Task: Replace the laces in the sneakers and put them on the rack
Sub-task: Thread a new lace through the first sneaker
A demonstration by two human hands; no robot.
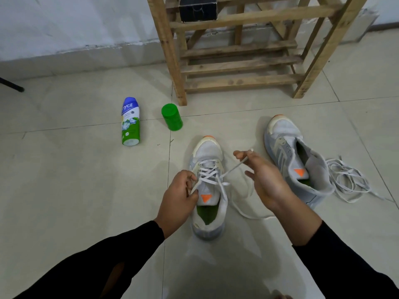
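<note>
A grey and white sneaker (208,154) with an orange toe stands on the floor in front of me, partly laced with a white lace (207,174). My left hand (178,197) pinches one end of that lace beside the eyelets. My right hand (262,180) holds the other end, pulled taut up and to the right. The second sneaker (287,147) stands to the right with no lace in its eyelets. A loose white lace (345,180) lies in a heap beside its heel. The wooden rack (237,65) stands beyond the shoes.
A blue and green bottle (130,121) lies on the tiled floor at the left, with a green cap (172,117) near it. A black box (197,8) sits on an upper rack shelf. A white wall runs behind. A dark stand foot (13,85) shows far left.
</note>
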